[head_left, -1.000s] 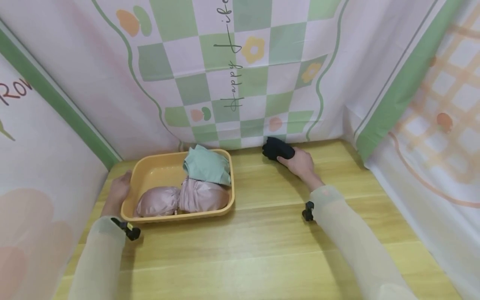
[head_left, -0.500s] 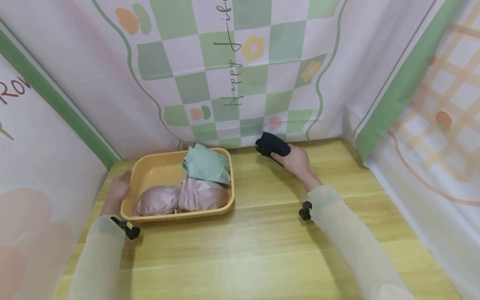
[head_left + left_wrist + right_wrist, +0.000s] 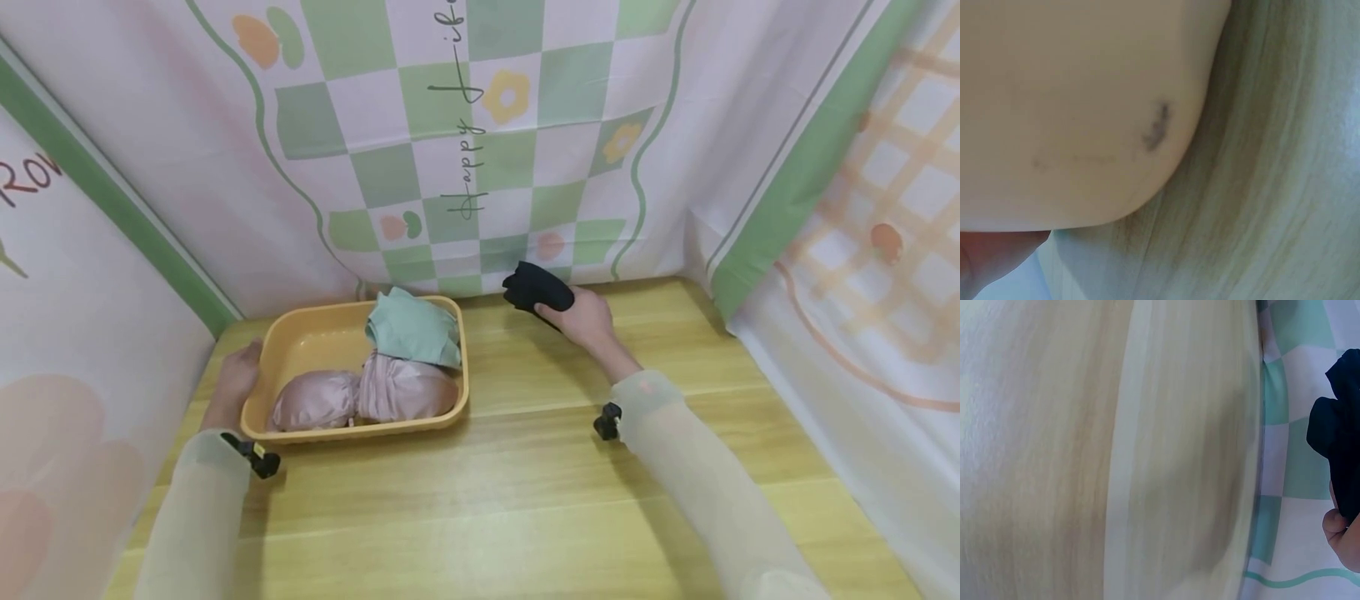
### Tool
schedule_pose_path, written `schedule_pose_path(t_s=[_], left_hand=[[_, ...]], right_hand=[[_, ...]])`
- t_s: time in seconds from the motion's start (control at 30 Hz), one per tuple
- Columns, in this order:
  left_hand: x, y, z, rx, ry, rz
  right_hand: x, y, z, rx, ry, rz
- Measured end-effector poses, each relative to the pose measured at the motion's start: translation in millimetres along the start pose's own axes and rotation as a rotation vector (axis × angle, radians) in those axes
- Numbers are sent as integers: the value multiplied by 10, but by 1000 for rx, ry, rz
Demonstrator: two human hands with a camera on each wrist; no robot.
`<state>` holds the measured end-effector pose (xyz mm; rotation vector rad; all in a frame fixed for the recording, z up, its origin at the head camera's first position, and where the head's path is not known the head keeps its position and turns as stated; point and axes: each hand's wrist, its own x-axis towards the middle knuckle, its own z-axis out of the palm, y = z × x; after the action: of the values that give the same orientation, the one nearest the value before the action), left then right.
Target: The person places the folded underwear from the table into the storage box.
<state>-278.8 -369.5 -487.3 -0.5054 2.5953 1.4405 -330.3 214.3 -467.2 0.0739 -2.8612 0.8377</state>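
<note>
A yellow plastic basket (image 3: 352, 432) stands on the left side of the wooden table. At its left end, my left hand (image 3: 237, 377) holds the side wall near the rim. Inside lie satiny pink padded pieces (image 3: 408, 390), rounded like bra cups, and a folded mint-green cloth (image 3: 415, 331) in the far right corner. To the right of the basket, my right hand (image 3: 587, 317) grips a rolled black cloth (image 3: 536, 287), thumb on its near side. In the right wrist view the black cloth (image 3: 1341, 425) is raised above the tabletop, its loose end sticking out past the fingers.
The wooden table (image 3: 480, 508) runs back to a hanging curtain (image 3: 442, 179) with green checks. Other printed curtains enclose the left and right sides. A cast shadow (image 3: 1210, 494) lies on the table under my right hand.
My right hand has moved left and slightly away from me with the black cloth, toward the basket. My left hand and the basket have stayed in place.
</note>
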Motion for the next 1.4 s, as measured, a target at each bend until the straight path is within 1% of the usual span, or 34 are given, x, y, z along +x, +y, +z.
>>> schedule_pose_path(t_s=[0.13,0.23,0.33,0.47,0.67,0.97,1.13,1.4], left_hand=[[-3,-1,-1,21,5,9],[-1,1,-6,35,9,15],[0,-3,-11,12,3,6],[-4,-9,-14,0,-5,0],[-10,-7,-13,11,-1,22],[-6,-3,-13,36,5,37],[-2,-9,-9,24,5,39],[-5,-2,-7,-18,0,8]], right_hand=[[-22,-48,-19,1,4,3],[-32,-85,-31,-4,9,-13],[-40,-115,-28,-13,14,-30],[-54,-159,-22,-15,15,-34],[-72,-240,-43,-25,23,-44],[-68,-311,-30,11,29,-39],[-74,-374,-18,41,43,-47],[-110,-481,-19,45,34,-57]])
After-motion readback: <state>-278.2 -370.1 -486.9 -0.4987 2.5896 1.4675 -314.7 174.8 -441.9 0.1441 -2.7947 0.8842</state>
